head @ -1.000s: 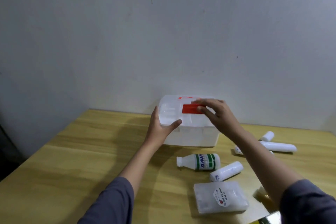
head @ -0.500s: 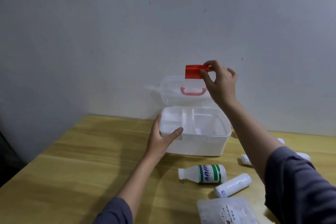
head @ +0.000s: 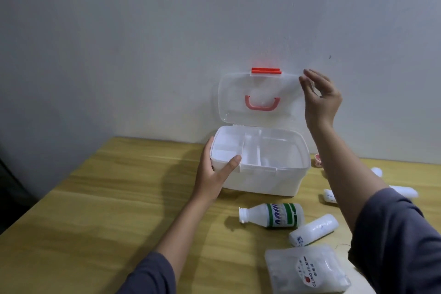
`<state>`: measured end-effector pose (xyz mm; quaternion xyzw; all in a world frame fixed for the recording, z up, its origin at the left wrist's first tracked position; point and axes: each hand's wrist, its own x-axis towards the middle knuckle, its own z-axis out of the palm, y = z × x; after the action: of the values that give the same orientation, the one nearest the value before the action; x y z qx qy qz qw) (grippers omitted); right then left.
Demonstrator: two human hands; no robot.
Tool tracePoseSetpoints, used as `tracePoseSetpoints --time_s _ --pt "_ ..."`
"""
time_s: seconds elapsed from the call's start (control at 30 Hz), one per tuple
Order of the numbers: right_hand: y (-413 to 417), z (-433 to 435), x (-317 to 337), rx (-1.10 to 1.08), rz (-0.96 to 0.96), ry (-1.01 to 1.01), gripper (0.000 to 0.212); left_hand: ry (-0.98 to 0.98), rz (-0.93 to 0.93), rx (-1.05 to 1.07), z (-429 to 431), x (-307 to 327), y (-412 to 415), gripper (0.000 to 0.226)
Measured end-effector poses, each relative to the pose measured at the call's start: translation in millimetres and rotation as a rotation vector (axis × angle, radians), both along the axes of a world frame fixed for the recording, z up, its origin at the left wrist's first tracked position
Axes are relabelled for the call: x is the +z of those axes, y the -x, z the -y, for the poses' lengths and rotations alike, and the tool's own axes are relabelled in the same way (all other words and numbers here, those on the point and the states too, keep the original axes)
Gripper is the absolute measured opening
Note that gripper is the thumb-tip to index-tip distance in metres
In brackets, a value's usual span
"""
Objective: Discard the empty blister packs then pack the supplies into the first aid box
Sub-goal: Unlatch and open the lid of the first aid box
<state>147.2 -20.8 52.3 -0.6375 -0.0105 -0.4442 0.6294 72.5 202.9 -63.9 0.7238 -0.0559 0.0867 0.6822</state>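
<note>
A white first aid box [head: 262,181] stands at the back of the wooden table, against the wall. Its clear lid [head: 260,83] is raised upright against the wall, with a red latch [head: 266,70] on top and a pink handle [head: 262,103]. Inside lies a white divided tray. My left hand [head: 214,174] grips the box's front left corner, thumb on the rim. My right hand [head: 319,98] hovers at the lid's right edge, fingers apart, holding nothing. In front lie a white bottle with a green label [head: 272,215], a white gauze roll [head: 313,229] and a clear bag of cotton [head: 307,270].
More white tubes [head: 330,196] lie to the right, partly behind my right forearm. A small pink item [head: 318,160] sits by the wall to the right of the box. The table [head: 95,210] stretches left of the box; its left edge drops to a dark floor.
The lid went from closed to fully raised against the wall. My right hand lifted it by the red latch, then let go and moved to the lid's right edge. My left hand stayed.
</note>
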Motion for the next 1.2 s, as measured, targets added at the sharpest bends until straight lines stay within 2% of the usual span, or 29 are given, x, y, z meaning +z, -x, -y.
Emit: tracePoseSetpoints --time_s 0.13,0.43,0.53,0.63,0.9,1.1,1.2 --pt "-2.0 10.1 -18.7 0.1 -0.121 -0.175 0.028 -0.03 0.023 0.021 -1.1 0.5 8.7 0.088" --pt "2.3 12.3 -41.9 0.144 -0.283 -0.209 0.027 -0.161 0.044 0.042 -4.5 9.3 22.1 0.096" --pt "2.6 14.5 -37.5 0.132 -0.32 -0.176 0.023 -0.212 0.036 0.031 -7.0 14.6 18.7 0.091" --pt "1.8 14.9 -34.8 0.104 -0.353 -0.142 0.022 -0.264 0.038 0.042 -9.8 15.6 17.0 0.097" --pt "1.1 6.0 -32.8 0.049 -0.425 -0.061 0.022 -0.22 0.072 0.05 -8.0 13.3 27.5 0.084" --pt "36.7 31.6 -32.1 0.054 -0.488 0.123 0.032 -0.16 0.05 -0.029 3.6 13.7 37.5 0.084" --pt "44.7 26.5 -29.7 0.076 -0.5 0.209 0.033 -0.121 0.027 -0.002 -3.2 16.5 33.1 0.076"
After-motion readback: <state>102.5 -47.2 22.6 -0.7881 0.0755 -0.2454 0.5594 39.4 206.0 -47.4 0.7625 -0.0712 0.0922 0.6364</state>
